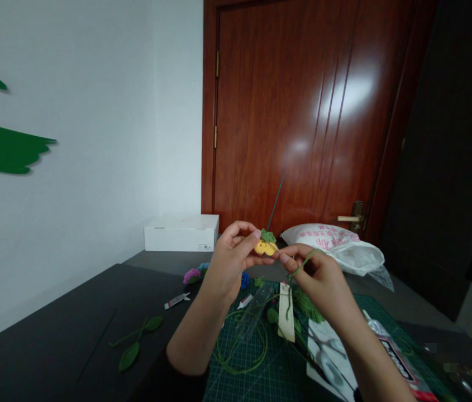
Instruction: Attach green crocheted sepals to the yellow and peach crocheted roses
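Note:
My left hand (232,259) pinches a small yellow crochet flower (265,247) upside down. A green knitted base (268,236) tops it, and from there a thin green stem wire (276,200) points up. Close against the flower's right side, my right hand (317,273) is closed on what looks like a thin needle (278,253), its tip at the petals. Green yarn (303,264) loops over the right fingers and hangs down in front of a cream tag (286,324). How far the needle enters the flower is hidden.
A green cutting mat (236,385) bears coiled green yarn (266,349), a yarn skein (308,306) and a printed sheet (323,340). Left are crochet leaves (129,356), a small tube box (176,301) and a pink flower (191,275). Behind stand a white box (181,233) and plastic bag (328,240).

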`<state>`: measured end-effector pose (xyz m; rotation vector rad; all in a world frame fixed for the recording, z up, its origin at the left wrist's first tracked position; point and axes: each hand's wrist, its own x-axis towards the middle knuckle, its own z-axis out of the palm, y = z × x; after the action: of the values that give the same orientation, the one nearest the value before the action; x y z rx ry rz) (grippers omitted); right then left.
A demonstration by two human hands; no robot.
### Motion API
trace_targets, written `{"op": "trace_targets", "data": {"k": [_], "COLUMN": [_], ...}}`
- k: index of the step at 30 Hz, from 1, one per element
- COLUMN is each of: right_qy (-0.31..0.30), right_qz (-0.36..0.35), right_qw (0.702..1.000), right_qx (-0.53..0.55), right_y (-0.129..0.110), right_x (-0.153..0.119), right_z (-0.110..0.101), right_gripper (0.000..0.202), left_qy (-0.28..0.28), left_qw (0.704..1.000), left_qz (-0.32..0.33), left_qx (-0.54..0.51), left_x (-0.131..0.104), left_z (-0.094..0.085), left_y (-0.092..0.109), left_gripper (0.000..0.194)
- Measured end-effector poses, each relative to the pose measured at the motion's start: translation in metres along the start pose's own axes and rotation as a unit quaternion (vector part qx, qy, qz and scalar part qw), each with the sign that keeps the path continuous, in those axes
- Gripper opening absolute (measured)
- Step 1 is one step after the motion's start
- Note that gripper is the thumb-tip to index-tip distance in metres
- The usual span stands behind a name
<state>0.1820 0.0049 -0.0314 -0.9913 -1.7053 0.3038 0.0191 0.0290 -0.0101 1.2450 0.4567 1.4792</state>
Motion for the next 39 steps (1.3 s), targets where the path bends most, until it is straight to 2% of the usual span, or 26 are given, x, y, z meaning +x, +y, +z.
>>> {"op": "trace_targets", "data": {"k": [8, 13, 21, 27, 32, 39], "right_qy": [0.014, 0.008, -0.018, 0.008, 0.034, 0.022], "right_qz": [0.014, 0.011, -0.004, -0.005, 0.008, 0.027], "right_qw": [0.999, 0.999, 1.000, 1.000, 0.999, 0.998], "right_qx": [0.035, 0.035, 0.009, -0.004, -0.031, -0.060], "right_y": [0.000, 0.000, -0.004, -0.002, -0.004, -0.007], "right_x": [-0.001, -0.001, -0.001, -0.001, -0.004, -0.006], "right_z": [0.000, -0.002, -0.006, -0.001, 0.005, 0.006], "right_gripper": [0.028, 0.028, 0.026, 0.021, 0.025, 0.027], "left_qy": [-0.076, -0.059, -0.022, -0.009, -0.004, 0.013], "left_qw": [0.997, 0.998, 0.999, 0.999, 1.000, 0.999], "left_qz": [-0.027, -0.033, -0.006, 0.004, 0.007, 0.019], "left_qx": [0.009, 0.008, 0.022, 0.032, 0.029, 0.035], "left_x": [0.001, 0.000, 0.002, 0.000, 0.000, 0.001], "left_z": [-0.006, -0.004, -0.003, 0.000, 0.003, 0.003], "left_y": [0.002, 0.005, 0.002, 0.001, 0.000, -0.002], "left_gripper": [0.017, 0.015, 0.014, 0.014, 0.014, 0.015]}}
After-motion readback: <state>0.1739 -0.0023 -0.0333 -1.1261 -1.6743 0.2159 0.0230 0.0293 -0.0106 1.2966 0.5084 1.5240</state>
